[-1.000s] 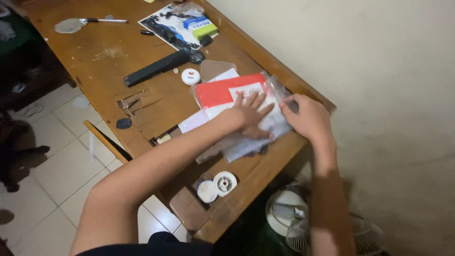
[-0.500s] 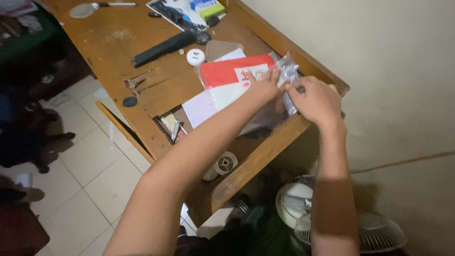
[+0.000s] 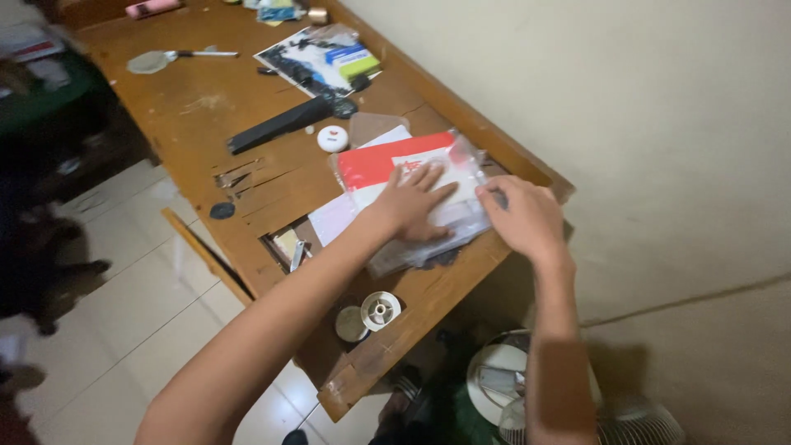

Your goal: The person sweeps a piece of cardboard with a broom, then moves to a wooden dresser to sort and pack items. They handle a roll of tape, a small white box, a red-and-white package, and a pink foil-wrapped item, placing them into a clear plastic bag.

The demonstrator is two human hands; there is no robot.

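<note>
On the desk (image 3: 189, 115), a black bar (image 3: 280, 124) and a white round lid (image 3: 332, 138) lie left of the clear bag (image 3: 445, 218), which holds red-and-white paper near the wall-side edge, its long side running up-left to down-right. The left hand (image 3: 412, 202) presses flat and spread on the bag; the right hand (image 3: 519, 216) pinches its right end.

My left hand (image 3: 412, 202) lies flat on the plastic-wrapped packet (image 3: 412, 177); my right hand (image 3: 519, 216) is at its right edge, on the desk (image 3: 206, 99).
</note>
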